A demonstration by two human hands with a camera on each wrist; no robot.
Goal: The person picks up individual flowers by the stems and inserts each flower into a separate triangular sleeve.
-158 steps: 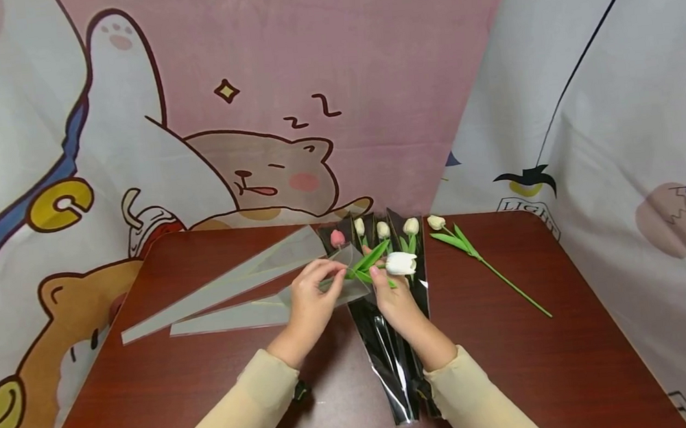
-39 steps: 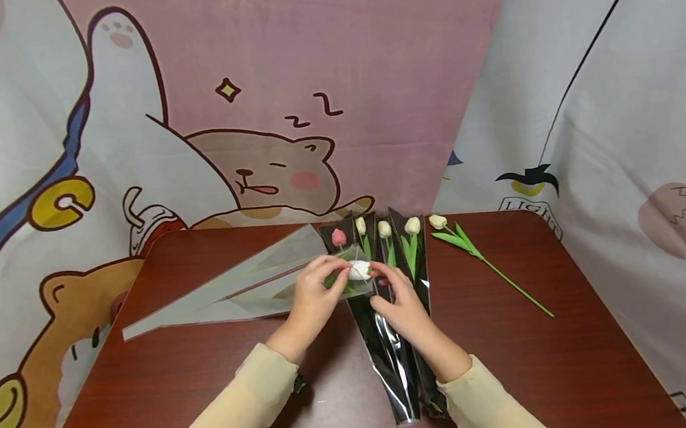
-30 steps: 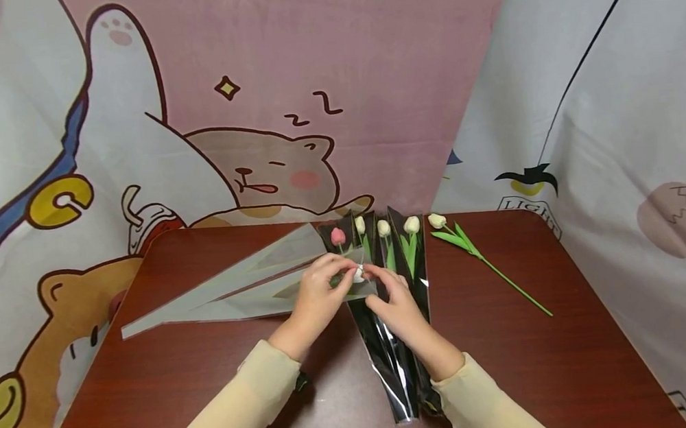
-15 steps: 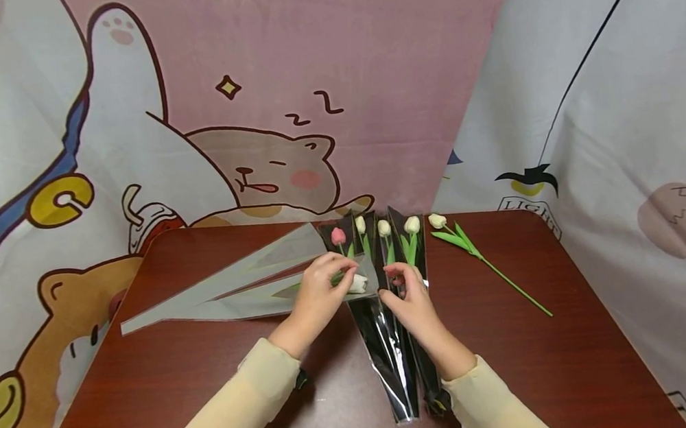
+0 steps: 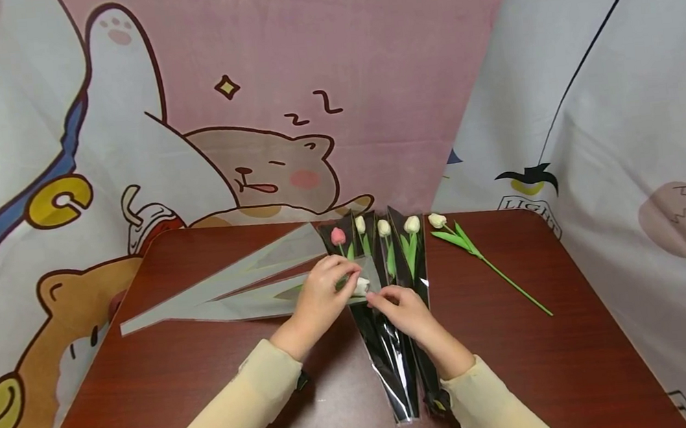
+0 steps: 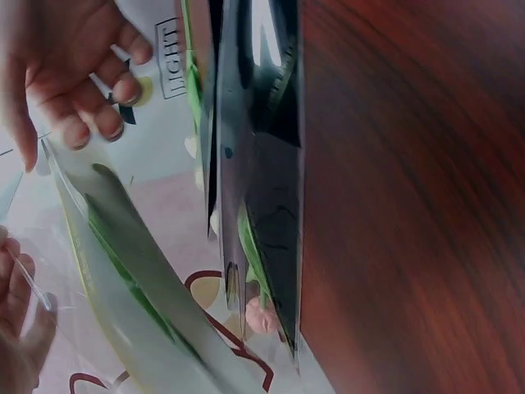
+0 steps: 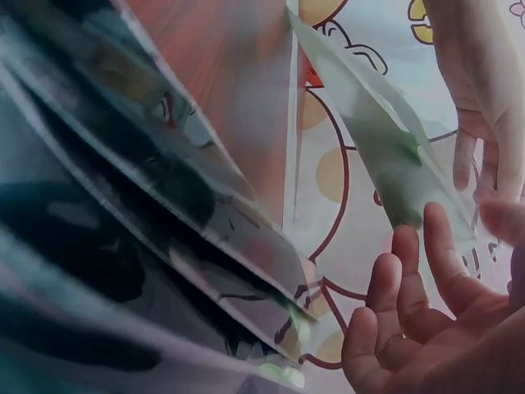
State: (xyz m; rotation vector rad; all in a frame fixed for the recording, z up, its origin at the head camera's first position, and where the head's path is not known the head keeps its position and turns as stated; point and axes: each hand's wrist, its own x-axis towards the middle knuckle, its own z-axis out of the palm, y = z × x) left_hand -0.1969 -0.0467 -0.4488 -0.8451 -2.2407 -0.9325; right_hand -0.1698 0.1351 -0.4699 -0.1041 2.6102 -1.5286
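A white tulip lies inside the mouth of a clear, greyish flower sleeve that stretches leftward. My left hand pinches the sleeve's upper edge between thumb and forefinger, just above the bloom. At the lower corner of the mouth, my right hand holds the film by thumb and fingertip, other fingers loosely bent. The tulip's green leaf shows through the film in the left wrist view. Beneath both hands are black flower sleeves holding a pink tulip and several white ones.
Another greyish sleeve lies behind the first, their narrow ends overlapping at left. To the right rests a loose white tulip with a green stem. Everything is on a reddish-brown table, with a cartoon-printed cloth behind.
The white tulip, earlier in my right hand outside the sleeve, has gone left into its mouth. My right hand let go, drew back right, then came to the sleeve's lower corner.
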